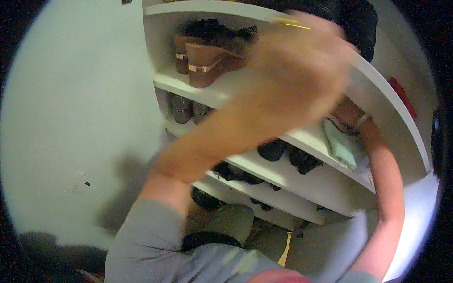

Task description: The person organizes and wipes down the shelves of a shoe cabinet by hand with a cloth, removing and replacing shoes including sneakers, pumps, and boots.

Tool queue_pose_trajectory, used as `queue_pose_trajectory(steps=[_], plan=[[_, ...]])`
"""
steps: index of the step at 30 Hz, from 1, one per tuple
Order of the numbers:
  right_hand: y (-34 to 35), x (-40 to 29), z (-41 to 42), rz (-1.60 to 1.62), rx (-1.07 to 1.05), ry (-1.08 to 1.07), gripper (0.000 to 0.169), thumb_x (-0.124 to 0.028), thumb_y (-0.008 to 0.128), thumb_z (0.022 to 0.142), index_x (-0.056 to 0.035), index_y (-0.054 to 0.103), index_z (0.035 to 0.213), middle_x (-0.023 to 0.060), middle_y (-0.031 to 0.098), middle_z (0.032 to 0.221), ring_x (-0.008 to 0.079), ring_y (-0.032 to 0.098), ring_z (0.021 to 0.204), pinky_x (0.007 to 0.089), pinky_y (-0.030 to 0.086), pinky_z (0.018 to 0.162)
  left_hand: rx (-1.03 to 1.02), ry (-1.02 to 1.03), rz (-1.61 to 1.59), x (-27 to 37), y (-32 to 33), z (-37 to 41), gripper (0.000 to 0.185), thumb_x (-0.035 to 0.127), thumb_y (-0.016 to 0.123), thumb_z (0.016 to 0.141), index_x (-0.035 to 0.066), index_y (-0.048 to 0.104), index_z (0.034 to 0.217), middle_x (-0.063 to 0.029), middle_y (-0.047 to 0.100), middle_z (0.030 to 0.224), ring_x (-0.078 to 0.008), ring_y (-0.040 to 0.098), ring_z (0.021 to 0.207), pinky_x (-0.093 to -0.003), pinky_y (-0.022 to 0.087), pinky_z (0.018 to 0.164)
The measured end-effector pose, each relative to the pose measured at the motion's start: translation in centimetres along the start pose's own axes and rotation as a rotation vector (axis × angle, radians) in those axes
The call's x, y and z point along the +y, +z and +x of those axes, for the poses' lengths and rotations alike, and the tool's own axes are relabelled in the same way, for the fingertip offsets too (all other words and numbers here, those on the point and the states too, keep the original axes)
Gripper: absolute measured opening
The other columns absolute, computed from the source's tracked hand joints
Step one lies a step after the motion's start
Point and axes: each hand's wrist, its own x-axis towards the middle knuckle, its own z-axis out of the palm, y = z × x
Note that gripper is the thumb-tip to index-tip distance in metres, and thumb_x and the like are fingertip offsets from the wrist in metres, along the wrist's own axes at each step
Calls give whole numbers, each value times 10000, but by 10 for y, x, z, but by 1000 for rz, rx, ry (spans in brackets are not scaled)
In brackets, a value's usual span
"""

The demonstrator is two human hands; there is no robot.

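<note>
My left hand point(315, 46) is a motion-blurred shape at the edge of the upper shelf board point(212, 7). It is right beside a black, shiny item point(348, 24) on that shelf, and whether it grips anything is unclear. Lower on the right, my right hand point(347, 111), with a light band at its wrist, reaches into the shelf below. My left arm covers part of it, so its fingers are hidden. A pale green cloth point(339, 145) lies just under the right hand. Brown heeled shoes point(203, 63) with metallic bands stand to the left on this shelf.
A pale wall point(78, 106) borders the shoe shelves on the left. Dark shoes point(272, 149) and grey shoes point(182, 109) stand on a lower shelf. Black netted fabric point(212, 30) lies by the brown shoes. A red item point(403, 97) is at the far right.
</note>
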Motion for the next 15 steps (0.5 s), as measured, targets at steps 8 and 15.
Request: queue_pose_trajectory(steps=[8,15], plan=[[-3,108,7,44,48,-92,525,-361,576,885,-77,460,1311,106,522,1228,210,491,1130,349,410,971,-1218,-596,177,-174,-108,2,519,505,559,817,57,677,1052,-155,676,1030,-302,649,951,-373,488,865],[37,15,118,-441,29,-429,491,-405,538,883,-121,494,1281,140,525,1253,347,450,1194,476,312,1049,-1430,-597,395,-239,-38,-27,740,665,664,682,119,621,1179,-126,612,1194,-289,567,1114,-390,431,968]])
